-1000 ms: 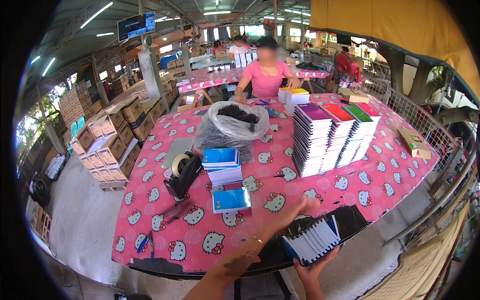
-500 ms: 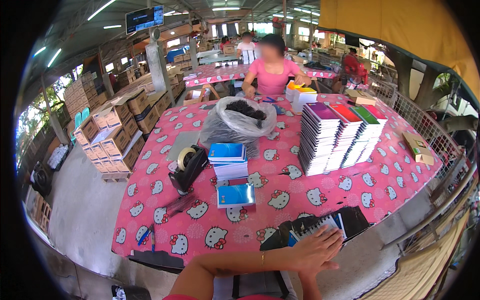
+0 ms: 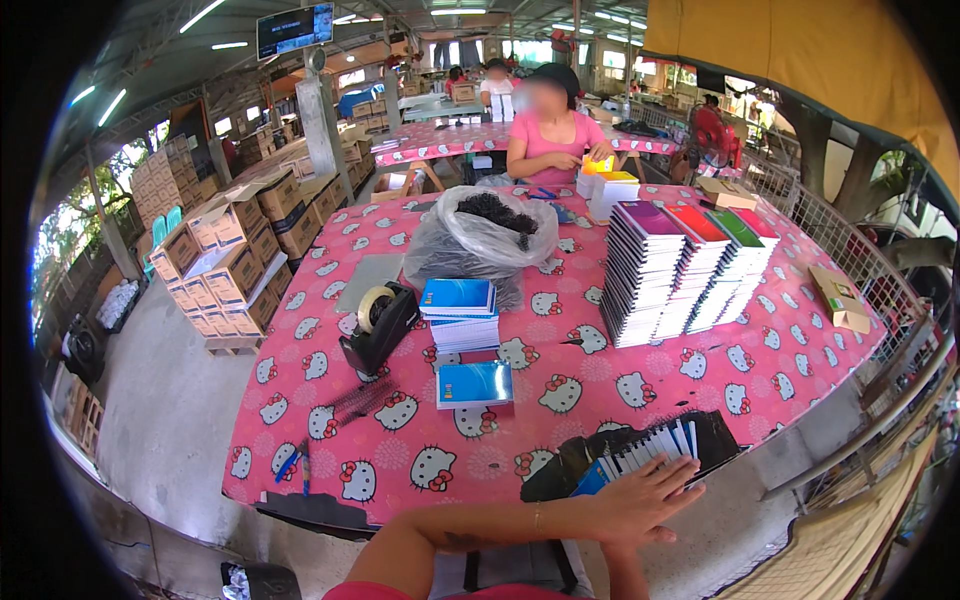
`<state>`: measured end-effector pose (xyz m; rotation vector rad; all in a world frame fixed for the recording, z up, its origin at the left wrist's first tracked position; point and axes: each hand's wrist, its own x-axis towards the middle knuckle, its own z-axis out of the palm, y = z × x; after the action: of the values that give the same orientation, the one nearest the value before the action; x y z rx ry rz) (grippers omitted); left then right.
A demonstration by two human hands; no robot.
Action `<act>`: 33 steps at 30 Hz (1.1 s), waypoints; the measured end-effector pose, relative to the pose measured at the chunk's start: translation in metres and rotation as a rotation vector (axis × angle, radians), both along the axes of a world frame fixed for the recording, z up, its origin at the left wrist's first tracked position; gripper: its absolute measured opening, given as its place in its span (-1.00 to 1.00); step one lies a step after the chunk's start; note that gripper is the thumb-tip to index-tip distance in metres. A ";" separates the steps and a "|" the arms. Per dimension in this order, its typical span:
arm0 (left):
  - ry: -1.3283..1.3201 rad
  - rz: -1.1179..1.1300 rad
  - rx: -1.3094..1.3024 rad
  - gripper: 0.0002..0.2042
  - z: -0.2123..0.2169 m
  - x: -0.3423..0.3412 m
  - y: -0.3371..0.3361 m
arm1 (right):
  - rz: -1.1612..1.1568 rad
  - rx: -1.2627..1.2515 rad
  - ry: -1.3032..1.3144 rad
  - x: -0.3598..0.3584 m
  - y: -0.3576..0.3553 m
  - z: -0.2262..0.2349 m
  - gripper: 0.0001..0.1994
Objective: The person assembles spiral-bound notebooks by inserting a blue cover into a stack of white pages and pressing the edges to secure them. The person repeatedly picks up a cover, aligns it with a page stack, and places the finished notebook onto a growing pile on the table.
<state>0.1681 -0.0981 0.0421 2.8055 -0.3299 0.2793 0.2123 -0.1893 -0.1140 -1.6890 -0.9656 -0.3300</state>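
At the table's front edge, my left hand [image 3: 640,502] reaches across from the left with its fingers stretched out flat. It rests against a fanned row of spiral-bound notebooks [image 3: 640,452] with white pages and blue covers. They lie on a worn black patch [image 3: 715,440] of the tabletop. Below it is my right hand [image 3: 652,537], mostly hidden by the left; its grip does not show. Ahead of my hands lies a blue-covered notebook [image 3: 475,384], with a stack of blue notebooks [image 3: 463,318] behind it.
Tall stacks of spiral notebooks [image 3: 640,280] stand right of centre. A clear bag of black coils [image 3: 480,250], a black tape dispenser [image 3: 382,330] and a blue-handled tool [image 3: 290,465] are on the pink table [image 3: 560,355]. Opposite, a co-worker [image 3: 550,140] handles notebooks. Cartons [image 3: 225,285] are piled left.
The notebooks under my left hand are now fanned with more edges showing, and its fingers are more spread. The co-worker's hands have come together at the yellow and orange notebooks. The view has shifted slightly.
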 end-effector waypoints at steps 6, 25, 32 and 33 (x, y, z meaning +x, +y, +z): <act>-0.142 0.075 -0.042 -0.24 -0.007 -0.019 0.024 | -0.010 0.002 -0.007 0.002 -0.003 -0.006 0.15; -0.375 0.030 0.046 -0.43 -0.031 -0.047 0.020 | -0.097 -0.025 -0.132 0.004 -0.001 -0.006 0.04; -0.478 0.315 -0.727 -0.37 0.006 -0.011 0.089 | -0.049 0.067 0.027 0.002 0.001 0.017 0.28; -0.337 0.265 -0.973 -0.36 -0.016 0.006 0.101 | -0.057 0.054 0.014 0.003 0.002 0.017 0.30</act>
<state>0.1741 0.0027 0.0259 1.8232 0.1068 0.7403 0.2151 -0.1870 -0.0974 -1.6693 -0.8925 -0.3787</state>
